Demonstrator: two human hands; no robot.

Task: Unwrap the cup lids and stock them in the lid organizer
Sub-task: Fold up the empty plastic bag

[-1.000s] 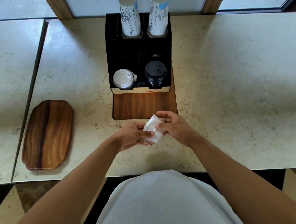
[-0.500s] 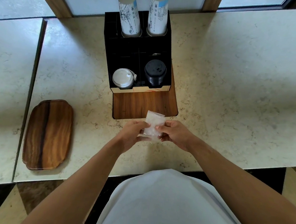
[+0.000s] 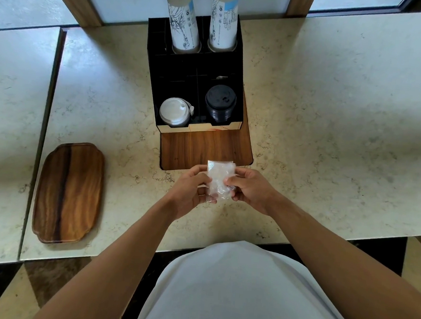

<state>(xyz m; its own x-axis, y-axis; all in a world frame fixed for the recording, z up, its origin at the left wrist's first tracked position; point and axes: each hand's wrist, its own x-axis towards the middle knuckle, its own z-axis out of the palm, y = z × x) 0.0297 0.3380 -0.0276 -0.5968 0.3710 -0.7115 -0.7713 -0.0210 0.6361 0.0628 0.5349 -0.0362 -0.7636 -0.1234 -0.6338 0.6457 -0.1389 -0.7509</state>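
Lids' clear wrapper [image 3: 220, 181] sits pinched in my two-handed grip, left hand [image 3: 190, 186] and right hand [image 3: 251, 188] at opposite edges, probably for folding, just short of the lid organizer [image 3: 197, 88].

A plain pale grey-white top [image 3: 240, 291], possibly a T-shirt, is worn; both forearms are left bare, with no sleeves seen.

Marble counter [image 3: 332, 118], lid organizer [image 3: 197, 83], wooden tray [image 3: 68, 194]
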